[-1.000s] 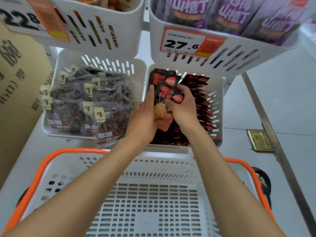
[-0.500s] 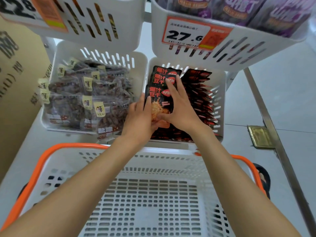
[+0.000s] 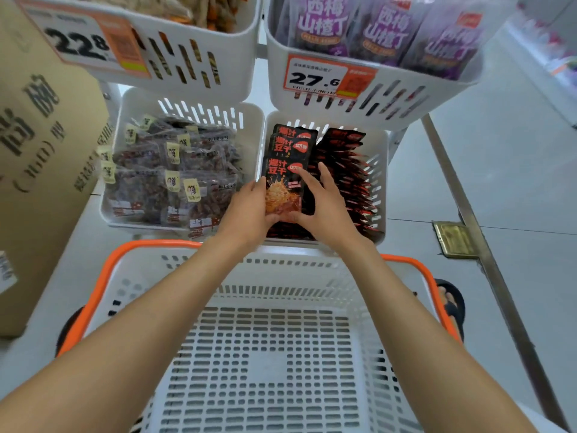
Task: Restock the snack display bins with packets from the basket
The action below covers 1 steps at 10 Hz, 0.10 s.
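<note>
The left hand (image 3: 249,210) pinches the black packet (image 3: 282,189) being stood in the lower right bin (image 3: 381,170), the right hand (image 3: 327,210) has its grip spread against it, and next they should let go gently so it stays up.

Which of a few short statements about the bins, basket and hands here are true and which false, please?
1. The left hand and right hand touch the black and red packets in the lower right bin. True.
2. The basket is full of packets. False: no packets show in it.
3. The price tag on the upper right bin reads 27.6. True.
4. That bin holds green packets. False: it holds purple packets.
</note>
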{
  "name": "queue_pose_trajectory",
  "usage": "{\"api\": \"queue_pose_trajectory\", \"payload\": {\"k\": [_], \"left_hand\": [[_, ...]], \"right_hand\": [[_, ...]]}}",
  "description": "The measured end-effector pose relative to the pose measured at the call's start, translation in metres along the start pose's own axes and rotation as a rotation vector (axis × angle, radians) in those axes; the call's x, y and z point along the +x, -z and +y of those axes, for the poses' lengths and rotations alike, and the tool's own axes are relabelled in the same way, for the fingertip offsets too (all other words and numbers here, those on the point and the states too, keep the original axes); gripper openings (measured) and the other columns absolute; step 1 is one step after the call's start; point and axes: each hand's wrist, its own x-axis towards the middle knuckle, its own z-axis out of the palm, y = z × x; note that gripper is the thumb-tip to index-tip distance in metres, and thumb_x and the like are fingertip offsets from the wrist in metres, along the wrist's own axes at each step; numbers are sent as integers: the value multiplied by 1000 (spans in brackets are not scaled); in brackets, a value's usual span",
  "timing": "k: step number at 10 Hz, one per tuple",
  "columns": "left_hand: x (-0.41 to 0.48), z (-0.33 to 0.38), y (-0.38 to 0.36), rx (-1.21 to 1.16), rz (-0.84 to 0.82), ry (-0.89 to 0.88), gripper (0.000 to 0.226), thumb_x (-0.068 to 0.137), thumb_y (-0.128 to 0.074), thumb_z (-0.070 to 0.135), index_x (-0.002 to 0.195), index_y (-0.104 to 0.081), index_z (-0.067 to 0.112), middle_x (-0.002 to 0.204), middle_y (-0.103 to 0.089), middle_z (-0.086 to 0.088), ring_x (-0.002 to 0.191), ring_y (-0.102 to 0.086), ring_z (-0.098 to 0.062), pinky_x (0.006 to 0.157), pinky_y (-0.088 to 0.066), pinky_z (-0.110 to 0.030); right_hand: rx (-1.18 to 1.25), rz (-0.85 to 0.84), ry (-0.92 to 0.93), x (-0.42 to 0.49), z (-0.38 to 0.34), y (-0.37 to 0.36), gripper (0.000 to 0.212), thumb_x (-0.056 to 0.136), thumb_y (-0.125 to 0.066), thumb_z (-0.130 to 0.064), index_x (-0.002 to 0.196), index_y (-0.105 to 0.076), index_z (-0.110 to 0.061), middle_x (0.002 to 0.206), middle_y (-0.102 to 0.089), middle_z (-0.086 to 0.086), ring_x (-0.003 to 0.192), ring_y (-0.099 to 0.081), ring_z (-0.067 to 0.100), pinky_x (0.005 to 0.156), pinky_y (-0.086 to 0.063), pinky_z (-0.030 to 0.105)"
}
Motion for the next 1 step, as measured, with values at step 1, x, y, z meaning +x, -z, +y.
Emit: {"api": "queue_pose_trajectory", "payload": {"k": [1], "left_hand": [[-19,3,15,-74,106,-31,66,90,-72,25,147,-41,11,142,-52,-10,132,-47,-30,109,-40,-43]], "right_hand": [[43,111,-17,-21,-10,12,77,85,-75,-33,150,-34,-28,160,-22,11,146,-26,26,119,-26,45]]}}
